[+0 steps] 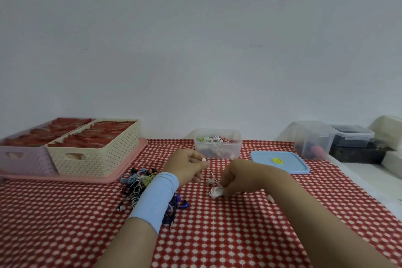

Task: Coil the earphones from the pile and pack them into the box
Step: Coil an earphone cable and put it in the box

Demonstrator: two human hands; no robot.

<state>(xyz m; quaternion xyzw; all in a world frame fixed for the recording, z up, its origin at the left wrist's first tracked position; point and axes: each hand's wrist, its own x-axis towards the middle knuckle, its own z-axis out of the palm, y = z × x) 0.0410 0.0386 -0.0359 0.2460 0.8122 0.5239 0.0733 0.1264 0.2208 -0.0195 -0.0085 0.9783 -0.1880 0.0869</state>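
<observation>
White earphones (215, 192) lie partly bundled on the red checked cloth. My right hand (236, 177) pinches the white bundle against the cloth. My left hand (188, 165), with a light blue band on its wrist, pinches an earbud end, and the thin white cord runs taut from it down to the bundle. A pile of tangled earphones (136, 183) in black, blue, yellow and purple lies under and left of my left forearm. The clear plastic box (218, 143) stands open behind my hands with several coiled earphones inside.
The box's blue lid (280, 162) lies flat to its right. Two woven baskets (93, 148) with red contents sit on a pink tray (128, 164) at the left. More plastic containers (313, 139) stand at the back right, beyond the cloth's edge.
</observation>
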